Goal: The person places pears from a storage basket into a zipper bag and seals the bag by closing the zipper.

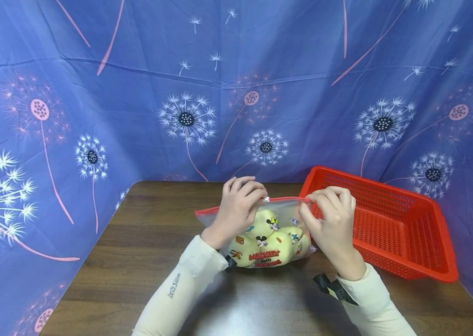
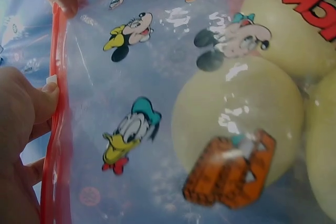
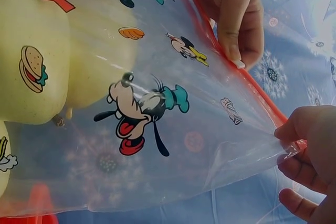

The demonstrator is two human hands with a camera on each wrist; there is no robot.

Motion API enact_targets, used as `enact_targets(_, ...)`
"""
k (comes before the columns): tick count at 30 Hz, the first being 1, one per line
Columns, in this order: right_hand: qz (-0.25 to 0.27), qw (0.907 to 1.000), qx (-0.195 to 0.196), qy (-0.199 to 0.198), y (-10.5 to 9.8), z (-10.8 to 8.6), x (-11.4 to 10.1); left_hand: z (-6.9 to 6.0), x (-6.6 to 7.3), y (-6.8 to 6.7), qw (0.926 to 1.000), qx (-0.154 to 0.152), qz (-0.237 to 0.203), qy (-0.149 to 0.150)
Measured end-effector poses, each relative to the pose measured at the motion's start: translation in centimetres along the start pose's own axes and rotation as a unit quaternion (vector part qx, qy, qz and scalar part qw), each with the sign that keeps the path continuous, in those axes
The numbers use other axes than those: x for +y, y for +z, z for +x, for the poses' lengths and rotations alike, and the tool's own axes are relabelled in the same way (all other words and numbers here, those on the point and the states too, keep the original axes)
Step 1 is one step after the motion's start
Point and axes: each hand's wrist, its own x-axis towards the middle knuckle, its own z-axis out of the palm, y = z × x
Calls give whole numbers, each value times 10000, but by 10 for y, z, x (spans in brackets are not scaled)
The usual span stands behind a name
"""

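A clear zip bag with a red top edge and cartoon prints [image 1: 282,210] stands on the table, tilted back. Inside it sit several pale yellow, rounded fruit-like things [image 2: 236,119]; their exact kind is unclear. With thumb and fingers, my left hand [image 1: 236,210] pinches the small white slider [image 2: 51,80] on the red zip strip [image 3: 262,95]. At the bag's right top corner, my right hand [image 1: 333,221] pinches the end of that strip, as the right wrist view shows closely. Between the two hands the strip is stretched fairly straight.
A red perforated plastic basket [image 1: 440,247] stands on the right, just behind my right hand. The brown wooden table [image 1: 135,261] ends at the back against a blue curtain [image 1: 144,126] with dandelion prints. Black straps [image 1: 333,287] show at the wrists.
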Motion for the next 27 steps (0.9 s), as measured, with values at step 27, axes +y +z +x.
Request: enact_targets(27,-23,10000,58,6,-3,-1,6,-23,-20,-10,9991,-21,-18,-424)
